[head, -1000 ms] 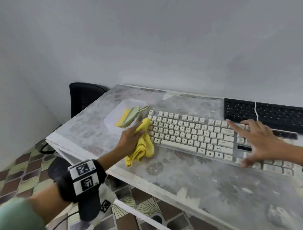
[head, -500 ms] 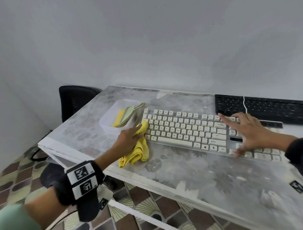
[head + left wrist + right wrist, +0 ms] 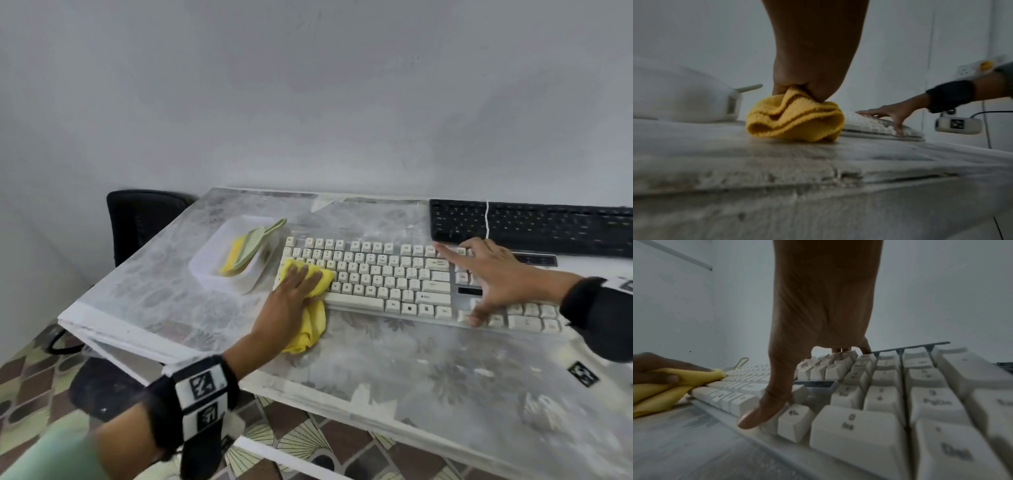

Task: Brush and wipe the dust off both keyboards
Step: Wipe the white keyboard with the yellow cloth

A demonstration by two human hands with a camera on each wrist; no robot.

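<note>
Yellow cloth (image 3: 310,279) bunched under the left hand (image 3: 291,301) — part lies on the left end of the white keyboard (image 3: 387,274), the rest hangs off the front edge onto the table (image 3: 411,370). Head view: left fingers lie fairly straight on top of the cloth, pressing it on the keys. Left wrist view: a fold of the cloth (image 3: 795,116) is pinched between thumb and palm of the left hand (image 3: 809,65).

Right hand (image 3: 489,274) spread flat over the right part of the white keyboard, fingers straight and splayed, thumb (image 3: 764,405) down at the front edge by the arrow keys, fingertips reaching the top row. It holds nothing, just presses the board.

Black keyboard (image 3: 548,228) sits behind the white one along the wall, right side, a thin white cord (image 3: 486,219) across it.

Clear plastic tray (image 3: 219,265) just left of the white keyboard — inside, a pale green brush (image 3: 257,246) with its handle poking over the rim, on something yellow. Black chair (image 3: 144,219) past the table's left edge.
</note>
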